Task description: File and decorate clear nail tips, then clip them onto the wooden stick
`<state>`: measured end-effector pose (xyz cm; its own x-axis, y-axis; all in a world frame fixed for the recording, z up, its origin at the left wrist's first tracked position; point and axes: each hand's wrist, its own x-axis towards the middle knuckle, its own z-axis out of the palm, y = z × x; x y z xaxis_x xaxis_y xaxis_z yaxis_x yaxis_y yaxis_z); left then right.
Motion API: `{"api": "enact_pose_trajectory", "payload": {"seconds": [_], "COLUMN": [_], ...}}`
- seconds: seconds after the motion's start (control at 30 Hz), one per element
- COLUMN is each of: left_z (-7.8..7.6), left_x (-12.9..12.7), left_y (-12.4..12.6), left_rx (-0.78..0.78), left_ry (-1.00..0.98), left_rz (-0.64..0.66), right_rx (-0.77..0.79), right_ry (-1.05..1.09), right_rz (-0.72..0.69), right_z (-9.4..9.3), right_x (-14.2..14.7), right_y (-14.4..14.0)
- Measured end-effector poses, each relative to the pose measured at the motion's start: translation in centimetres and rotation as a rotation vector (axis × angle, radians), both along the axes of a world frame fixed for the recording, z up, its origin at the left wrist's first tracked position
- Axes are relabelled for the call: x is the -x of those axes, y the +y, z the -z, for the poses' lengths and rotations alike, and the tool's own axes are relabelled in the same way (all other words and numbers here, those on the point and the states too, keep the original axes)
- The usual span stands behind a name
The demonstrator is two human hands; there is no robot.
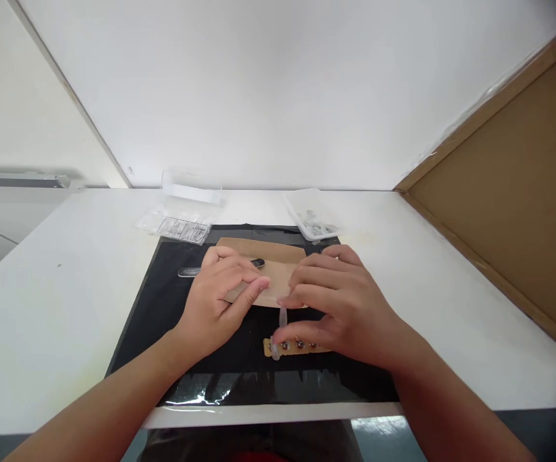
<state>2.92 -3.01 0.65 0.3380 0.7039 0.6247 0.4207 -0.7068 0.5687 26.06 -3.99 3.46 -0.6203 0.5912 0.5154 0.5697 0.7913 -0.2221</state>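
My right hand (342,298) is closed, thumb and index finger pinching a small translucent piece (283,316) shaped like a false nail tip. Just below its thumb, a similar clear piece (274,350) stands at the left end of a tan strip (292,350) with round shiny studs. That strip's right end is hidden under the hand. My left hand (224,295) is over the left side of a brown card tray (278,273), thumb and index tip together; whatever is between them does not show. Behind it lies a slim stick (189,272), perhaps a nail file, with a dark end inside the tray.
A black sheet (162,314) covers the middle of the white table (85,289). At the back left lie a clear compartment box (181,229) and a clear lid (191,192). A white tray (313,218) with small clear pieces stands back right. A brown-framed panel (508,192) borders the right side.
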Motion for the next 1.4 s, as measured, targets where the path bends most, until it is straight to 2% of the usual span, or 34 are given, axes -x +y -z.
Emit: {"api": "enact_pose_trajectory", "payload": {"seconds": [0.17, 0.37, 0.57, 0.87, 1.13, 1.4], "left_z": [0.2, 0.2, 0.2, 0.1, 0.5, 0.3], "left_x": [0.2, 0.2, 0.2, 0.3, 0.4, 0.4], "left_y": [0.3, 0.2, 0.0, -0.3, -0.5, -0.7], "left_rx": [-0.127, -0.122, -0.092, -0.101, -0.04, -0.015], "left_ry": [0.015, 0.041, 0.022, 0.019, -0.058, -0.104], "left_rz": [-0.056, -0.083, -0.132, -0.108, -0.093, -0.083], "right_rx": [0.209, 0.332, 0.293, 0.296, 0.182, 0.197], "right_ry": [-0.156, -0.282, -0.307, -0.339, -0.4, -0.417], "right_rz": [-0.117, -0.154, -0.168, -0.145, -0.122, -0.112], "right_z": [-0.2, 0.2, 0.5, 0.9, 0.7, 0.5], "right_x": [-0.7, -0.3, -0.1, -0.1, 0.3, 0.3], "right_y": [-0.4, -0.5, -0.5, -0.3, -0.7, -1.0]}}
